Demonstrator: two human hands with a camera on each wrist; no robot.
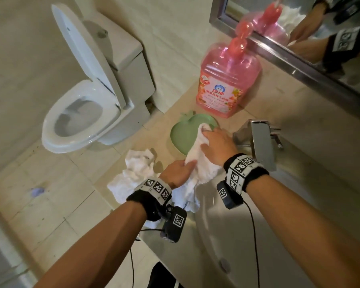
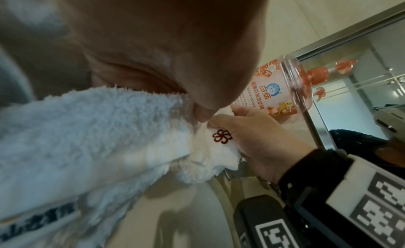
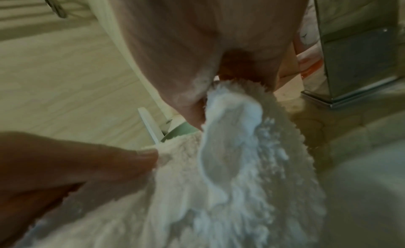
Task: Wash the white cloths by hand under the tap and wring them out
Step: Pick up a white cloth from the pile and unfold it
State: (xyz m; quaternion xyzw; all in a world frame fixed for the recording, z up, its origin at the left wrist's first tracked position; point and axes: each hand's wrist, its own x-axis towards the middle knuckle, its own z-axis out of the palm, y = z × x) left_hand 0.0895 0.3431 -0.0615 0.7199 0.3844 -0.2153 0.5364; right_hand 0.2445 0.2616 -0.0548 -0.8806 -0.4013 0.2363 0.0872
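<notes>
- A crumpled white cloth [image 1: 136,169] lies on the counter [image 1: 166,119] near its left edge, just left of the hands. Whether it is wet or dry cannot be told, so it may be already wrung out or waiting its turn.
- The left hand [image 1: 178,170] pinches the lower part of a second white cloth [image 1: 197,161]. The left wrist view shows thumb and finger closed on the fabric beside a small red flower mark [image 2: 68,136].
- This held cloth stretches from the green apple-shaped dish [image 1: 184,132] at the back of the counter down over the basin's [image 1: 247,235] left rim, its loose end hanging toward the bowl.
- The right hand [image 1: 217,145] clamps the upper end of the same cloth, fingers curled over the bunched fabric at the dish's edge. The two hands are apart, with the cloth running between them.
- The pink detergent bottle [image 1: 227,80] stands toward the back of the counter, beyond the dish.
- The tap [image 1: 262,142] sits right of the hands. No water can be seen running, and the cloth is beside it, not under it.
- My reading: this cloth is either being lifted to wash or laid down after wringing. The pictures do not settle which, so rinsing and wringing may remain.
</notes>
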